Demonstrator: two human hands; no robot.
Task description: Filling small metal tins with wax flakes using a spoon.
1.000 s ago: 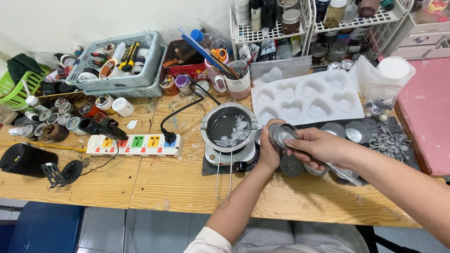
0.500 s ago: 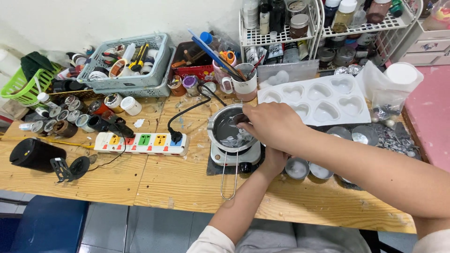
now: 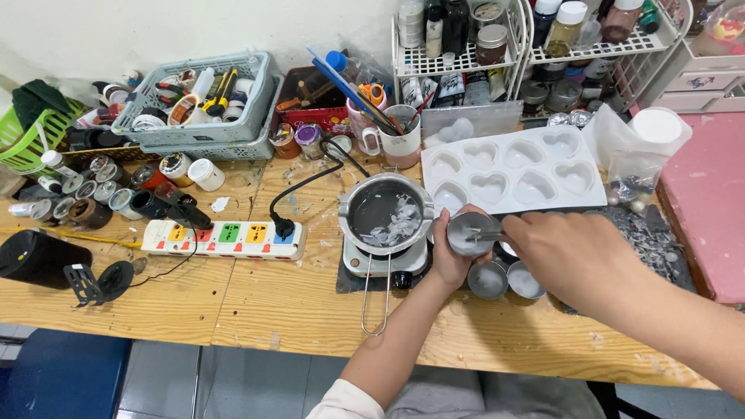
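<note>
My left hand point(image 3: 450, 260) grips a small round metal tin point(image 3: 469, 233) just right of a metal melting pot point(image 3: 386, 213) that sits on a small white hot plate point(image 3: 384, 260). White wax flakes lie in the dark liquid in the pot. My right hand point(image 3: 566, 252) is beside the tin and holds a thin metal tool against its rim. Two more small tins point(image 3: 508, 279) rest on the dark mat below my hands.
A white heart-shaped mould tray point(image 3: 512, 171) lies behind the pot. A power strip point(image 3: 225, 239) with a black plug sits to the left. Baskets, jars, a mug of tools point(image 3: 400, 140) and a wire rack point(image 3: 497, 46) crowd the back. A pink board point(image 3: 710, 209) is at right.
My right hand has drawn back from over the pot to the right. My left hand has brought the tin up beside the pot's right side.
</note>
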